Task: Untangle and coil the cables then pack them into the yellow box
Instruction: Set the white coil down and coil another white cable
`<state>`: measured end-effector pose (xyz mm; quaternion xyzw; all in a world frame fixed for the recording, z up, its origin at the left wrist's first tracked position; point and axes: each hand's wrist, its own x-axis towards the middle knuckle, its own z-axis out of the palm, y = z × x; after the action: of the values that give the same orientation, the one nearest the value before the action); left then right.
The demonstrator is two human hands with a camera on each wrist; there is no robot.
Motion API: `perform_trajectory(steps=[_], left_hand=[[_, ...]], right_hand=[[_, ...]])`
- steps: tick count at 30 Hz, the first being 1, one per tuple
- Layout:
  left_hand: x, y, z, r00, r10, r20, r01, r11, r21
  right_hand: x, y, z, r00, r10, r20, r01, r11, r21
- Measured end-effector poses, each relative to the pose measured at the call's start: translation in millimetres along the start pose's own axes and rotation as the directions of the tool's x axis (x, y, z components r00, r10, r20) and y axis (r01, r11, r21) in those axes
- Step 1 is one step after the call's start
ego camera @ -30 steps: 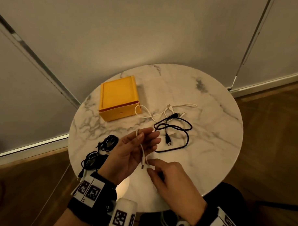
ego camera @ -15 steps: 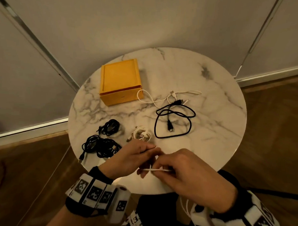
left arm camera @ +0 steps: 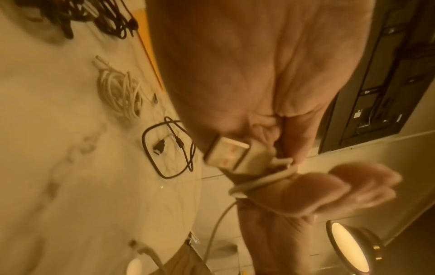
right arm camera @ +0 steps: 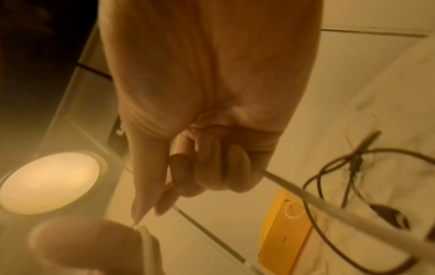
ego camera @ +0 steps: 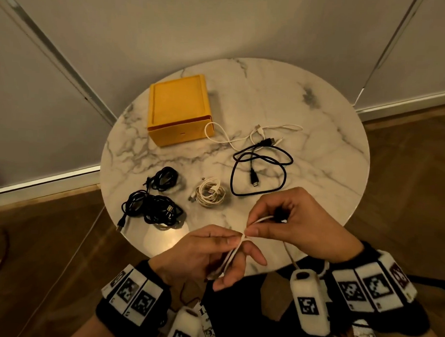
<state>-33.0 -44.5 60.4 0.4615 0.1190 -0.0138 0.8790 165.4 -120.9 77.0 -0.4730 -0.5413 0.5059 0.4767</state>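
Nearer than the yellow box (ego camera: pixel 179 111), the left hand (ego camera: pixel 203 256) and right hand (ego camera: pixel 287 223) are both pinching a white cable (ego camera: pixel 232 254), fingers curled.

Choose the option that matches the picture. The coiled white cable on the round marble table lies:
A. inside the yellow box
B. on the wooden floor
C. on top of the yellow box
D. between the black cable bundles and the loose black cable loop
D: the coiled white cable rests on the round marble table, with the black cable bundles on one side and the loose black cable loop on the other.
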Motion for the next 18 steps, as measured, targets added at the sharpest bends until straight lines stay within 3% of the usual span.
perform_trajectory(steps=[4,8,11,13,15,18], left_hand=[[2.3,2.9,5.9,0.996,0.081,-0.043,-0.086,0.987,-0.138],[4.4,8.9,6.1,0.983,0.156,-0.095,-0.172,0.965,-0.198],[4.5,16.1,7.4,0.963,0.203,-0.178,-0.235,0.955,-0.183],[7.1,22.7,7.8,0.919,0.24,-0.314,-0.301,0.94,-0.161],[9.7,30.8,5.0,0.835,0.297,-0.463,-0.398,0.908,-0.134],[15.5,40.1,-0.6,0.737,0.366,-0.569,-0.509,0.854,-0.111]], right_hand=[[6.8,15.8,8.0,0.997,-0.02,-0.068,0.033,0.98,0.198],[11.3,25.6,15.9,0.994,0.07,-0.086,-0.026,0.899,0.436],[9.9,24.6,23.8,0.989,0.123,-0.085,-0.072,0.889,0.451],[6.6,25.6,29.8,0.974,0.18,-0.139,-0.117,0.921,0.371],[1.1,29.8,37.1,0.954,0.236,-0.186,-0.186,0.95,0.252],[-7.0,34.2,53.2,0.959,0.235,-0.16,-0.223,0.971,0.088]])
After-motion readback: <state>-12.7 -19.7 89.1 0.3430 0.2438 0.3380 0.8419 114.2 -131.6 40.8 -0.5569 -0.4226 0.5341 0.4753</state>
